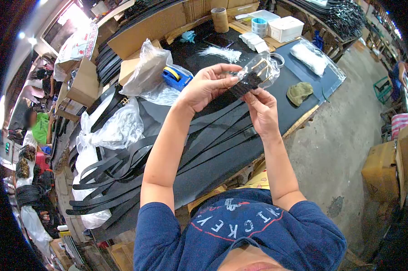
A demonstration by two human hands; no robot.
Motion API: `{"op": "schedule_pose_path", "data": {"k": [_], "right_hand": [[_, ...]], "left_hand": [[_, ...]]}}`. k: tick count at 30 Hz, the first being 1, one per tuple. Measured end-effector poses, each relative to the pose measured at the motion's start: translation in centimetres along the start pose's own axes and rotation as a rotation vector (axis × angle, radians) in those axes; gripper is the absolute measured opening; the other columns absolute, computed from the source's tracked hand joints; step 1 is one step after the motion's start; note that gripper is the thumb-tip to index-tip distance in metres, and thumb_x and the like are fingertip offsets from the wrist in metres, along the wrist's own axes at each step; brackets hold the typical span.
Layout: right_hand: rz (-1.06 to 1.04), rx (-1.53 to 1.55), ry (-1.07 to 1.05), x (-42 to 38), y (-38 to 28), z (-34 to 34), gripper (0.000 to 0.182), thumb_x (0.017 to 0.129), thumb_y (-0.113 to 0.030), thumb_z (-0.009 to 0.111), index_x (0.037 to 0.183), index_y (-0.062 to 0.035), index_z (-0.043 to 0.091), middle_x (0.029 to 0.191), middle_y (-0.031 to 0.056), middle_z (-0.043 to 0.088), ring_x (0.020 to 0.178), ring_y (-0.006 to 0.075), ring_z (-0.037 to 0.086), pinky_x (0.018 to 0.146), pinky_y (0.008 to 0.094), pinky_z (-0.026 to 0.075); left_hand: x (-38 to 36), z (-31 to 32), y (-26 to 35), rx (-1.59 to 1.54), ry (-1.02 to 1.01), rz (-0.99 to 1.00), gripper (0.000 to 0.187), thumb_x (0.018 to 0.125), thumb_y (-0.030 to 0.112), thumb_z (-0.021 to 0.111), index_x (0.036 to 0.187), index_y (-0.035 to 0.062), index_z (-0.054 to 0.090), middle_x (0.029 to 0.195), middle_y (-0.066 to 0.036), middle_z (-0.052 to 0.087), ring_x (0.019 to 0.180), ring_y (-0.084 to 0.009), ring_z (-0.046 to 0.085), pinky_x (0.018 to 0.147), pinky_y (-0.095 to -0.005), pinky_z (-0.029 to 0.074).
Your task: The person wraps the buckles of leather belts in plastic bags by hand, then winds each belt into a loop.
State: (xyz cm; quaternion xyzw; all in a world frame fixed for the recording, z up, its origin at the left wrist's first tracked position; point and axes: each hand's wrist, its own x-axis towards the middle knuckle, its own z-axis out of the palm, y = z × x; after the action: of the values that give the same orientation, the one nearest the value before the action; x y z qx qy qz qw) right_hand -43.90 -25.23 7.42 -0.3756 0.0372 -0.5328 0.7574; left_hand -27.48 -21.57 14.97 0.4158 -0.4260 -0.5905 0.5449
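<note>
My left hand (208,85) and my right hand (261,108) are raised together above the worktable. Both grip one end of a black belt (247,83) whose gold buckle sits inside a clear plastic sleeve (263,67). The left hand's fingers pinch the sleeve's upper edge; the right hand's fingers hold the strap from below. Several more black belts (136,162) lie fanned across the black table (303,97) beneath my arms.
On the table lie a blue tape dispenser (176,77), clear plastic bags (145,72), a brown tape roll (220,20), a white box (286,29), an olive cloth (299,93) and a bag of white pieces (308,58). Cardboard boxes (84,83) stand left. A concrete floor (344,144) lies right.
</note>
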Motion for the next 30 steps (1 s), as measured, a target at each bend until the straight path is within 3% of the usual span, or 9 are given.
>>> {"op": "schedule_pose_path", "data": {"k": [2,4,8,11,16,21,23,30], "right_hand": [[0.002,-0.009,0.038,-0.1,-0.1,0.4,0.014,0.084,0.002,0.06,0.097,0.0019,0.065,0.096,0.008,0.066,0.086,0.015,0.061,0.078,0.0284,0.048],[-0.008,-0.022,0.051,-0.1,0.0,0.5,0.013,0.084,0.002,0.06,0.096,0.0019,0.065,0.096,0.0081,0.066,0.085,0.0146,0.061,0.078,0.0281,0.048],[-0.035,-0.043,0.095,0.0,0.4,0.7,0.014,0.082,0.005,0.061,0.095,0.0016,0.064,0.095,0.0056,0.064,0.083,0.0117,0.06,0.078,0.0238,0.047],[-0.022,-0.071,0.113,0.0,-0.3,1.7,0.011,0.084,0.002,0.06,0.094,0.0012,0.064,0.092,0.007,0.065,0.08,0.0133,0.059,0.074,0.0263,0.047],[-0.051,-0.11,0.095,0.2,0.1,1.6,0.01,0.084,0.001,0.06,0.094,0.001,0.064,0.091,0.0048,0.064,0.082,0.0116,0.058,0.076,0.0246,0.046],[-0.052,-0.188,0.014,0.6,0.0,0.9,0.009,0.084,0.001,0.061,0.091,-0.0005,0.065,0.092,0.0021,0.064,0.085,0.0092,0.057,0.08,0.0242,0.045],[0.032,-0.107,-0.063,0.7,-0.3,0.8,0.014,0.082,0.003,0.061,0.096,0.0015,0.063,0.099,0.0057,0.063,0.087,0.0136,0.06,0.08,0.0254,0.047],[0.049,-0.009,-0.088,0.9,-1.1,1.6,0.035,0.079,0.001,0.066,0.112,0.0008,0.056,0.101,0.0061,0.064,0.093,0.014,0.06,0.083,0.0261,0.048]], "left_hand": [[0.3,-0.5,-0.6,0.03,0.003,0.032,0.02,0.084,0.012,0.065,0.098,-0.0007,0.063,0.094,-0.006,0.065,0.081,-0.0094,0.061,0.072,-0.0218,0.048],[0.5,-0.4,-1.0,0.146,0.014,0.214,0.022,0.084,0.011,0.064,0.102,0.0004,0.06,0.095,-0.004,0.064,0.083,-0.0085,0.06,0.075,-0.0197,0.048],[-0.1,0.1,-0.1,0.184,0.026,0.121,0.021,0.084,0.011,0.063,0.102,0.0008,0.061,0.093,-0.003,0.063,0.082,-0.0077,0.06,0.075,-0.0198,0.047],[-0.5,0.3,0.2,0.266,0.061,0.106,0.019,0.085,0.011,0.062,0.101,0.0003,0.061,0.092,-0.002,0.063,0.082,-0.0075,0.059,0.076,-0.0208,0.047],[-1.2,1.2,-0.1,0.46,0.163,0.294,0.019,0.081,0.006,0.066,0.099,-0.0028,0.063,0.09,-0.004,0.065,0.081,-0.0072,0.058,0.076,-0.0202,0.046],[-1.0,0.0,0.3,0.275,0.06,0.215,0.019,0.08,0.007,0.068,0.097,-0.0016,0.063,0.089,-0.004,0.065,0.081,-0.0073,0.058,0.077,-0.0206,0.045],[-0.7,-0.4,0.0,0.233,0.002,0.182,0.02,0.08,0.008,0.068,0.097,-0.0009,0.063,0.089,-0.004,0.064,0.082,-0.0076,0.058,0.078,-0.0213,0.045],[-0.1,-0.4,0.3,0.112,-0.125,0.084,0.02,0.079,0.008,0.069,0.096,0.0016,0.061,0.092,-0.004,0.063,0.085,-0.0078,0.058,0.079,-0.0225,0.046]]}}
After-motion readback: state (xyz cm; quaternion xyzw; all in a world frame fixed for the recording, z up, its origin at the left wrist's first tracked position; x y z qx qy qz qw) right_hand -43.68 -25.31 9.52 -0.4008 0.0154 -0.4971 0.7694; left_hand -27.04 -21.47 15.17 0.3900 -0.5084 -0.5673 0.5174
